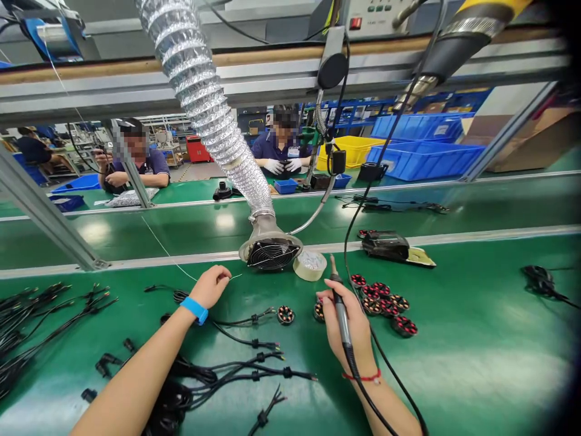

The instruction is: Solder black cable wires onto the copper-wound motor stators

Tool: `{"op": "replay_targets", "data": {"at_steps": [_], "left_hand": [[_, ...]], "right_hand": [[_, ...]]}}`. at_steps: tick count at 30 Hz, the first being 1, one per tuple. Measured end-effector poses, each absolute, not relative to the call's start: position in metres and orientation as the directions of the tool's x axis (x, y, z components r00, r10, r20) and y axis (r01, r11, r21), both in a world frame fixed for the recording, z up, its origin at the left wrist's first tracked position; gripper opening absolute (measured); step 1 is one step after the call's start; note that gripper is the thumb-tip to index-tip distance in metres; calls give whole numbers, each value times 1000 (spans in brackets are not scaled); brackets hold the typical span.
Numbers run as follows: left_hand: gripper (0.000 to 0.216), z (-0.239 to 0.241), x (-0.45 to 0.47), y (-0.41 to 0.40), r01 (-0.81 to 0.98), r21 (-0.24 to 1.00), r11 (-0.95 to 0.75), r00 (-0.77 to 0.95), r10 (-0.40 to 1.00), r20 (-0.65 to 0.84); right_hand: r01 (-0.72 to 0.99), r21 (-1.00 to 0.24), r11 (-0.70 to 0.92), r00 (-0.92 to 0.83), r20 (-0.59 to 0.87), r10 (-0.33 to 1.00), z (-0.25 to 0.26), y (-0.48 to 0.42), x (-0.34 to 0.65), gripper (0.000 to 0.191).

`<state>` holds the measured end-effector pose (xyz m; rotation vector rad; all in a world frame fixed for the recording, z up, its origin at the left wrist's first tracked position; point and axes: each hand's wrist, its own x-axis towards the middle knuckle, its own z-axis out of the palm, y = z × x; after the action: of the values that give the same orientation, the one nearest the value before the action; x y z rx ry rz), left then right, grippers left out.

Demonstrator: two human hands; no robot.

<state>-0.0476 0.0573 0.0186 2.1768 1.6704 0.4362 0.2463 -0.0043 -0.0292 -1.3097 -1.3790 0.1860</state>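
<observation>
My left hand [210, 287], with a blue band at its wrist, is closed on a thin strand of solder wire [236, 277] whose tip pokes out past the fingers. My right hand [349, 318] grips a soldering iron [341, 309], its tip pointing up and away toward a round tin [310, 265]. Partly behind the right fingers is a round copper-wound motor coil [319, 311]. Another motor coil [285, 315] lies between the hands, near the bare ends of a black cable [258, 317]. Several more coils [380, 297] are heaped right of the iron.
A fume extractor head [272, 251] hangs on a silver duct [213, 103] ahead of the hands. Black cables [40, 327] cover the left bench. A hot-air gun [454, 48] hangs upper right. Blue bins [426, 160] and two co-workers [282, 145] are beyond the rail.
</observation>
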Motion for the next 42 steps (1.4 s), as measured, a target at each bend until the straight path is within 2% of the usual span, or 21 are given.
{"op": "replay_targets", "data": {"at_steps": [4, 7, 11, 18, 20, 21, 24, 26, 31, 39, 42], "left_hand": [[27, 12, -43, 55, 846, 465, -261, 294, 956, 1], [37, 2, -33, 57, 891, 397, -222, 220, 974, 52], [10, -8, -27, 65, 926, 342, -160, 153, 987, 47], [16, 10, -14, 42, 838, 479, -261, 279, 960, 34], [11, 14, -4, 27, 814, 503, -291, 320, 947, 31], [8, 14, 2, 21, 812, 492, -315, 351, 936, 20], [24, 9, 13, 10, 840, 377, -389, 453, 887, -93], [18, 5, 16, 10, 853, 329, -405, 473, 867, -158], [14, 0, 11, 18, 810, 444, -384, 474, 873, -110], [18, -1, 10, 18, 791, 428, -438, 525, 845, -106], [24, 0, 9, 18, 744, 495, -449, 525, 851, -17]], "right_hand": [[575, -734, 361, 275, 590, 759, -31, -5, 243, 27], [577, -732, 362, 268, 588, 763, -32, -5, 240, 28], [597, -709, 375, 242, 606, 758, -28, -8, 234, 28], [539, -749, 385, 76, 498, 864, -32, -15, 216, 35], [544, -728, 418, 5, 502, 865, -39, -15, 211, 33], [559, -706, 435, -15, 516, 856, -43, -14, 208, 31], [608, -654, 449, -36, 542, 839, -51, -11, 202, 27], [625, -644, 440, -38, 538, 842, -52, -11, 199, 32], [645, -631, 431, -72, 512, 856, -48, -12, 195, 42], [590, -680, 436, -82, 486, 870, -45, -11, 194, 39], [566, -703, 431, -62, 485, 872, -45, -11, 193, 39]]}}
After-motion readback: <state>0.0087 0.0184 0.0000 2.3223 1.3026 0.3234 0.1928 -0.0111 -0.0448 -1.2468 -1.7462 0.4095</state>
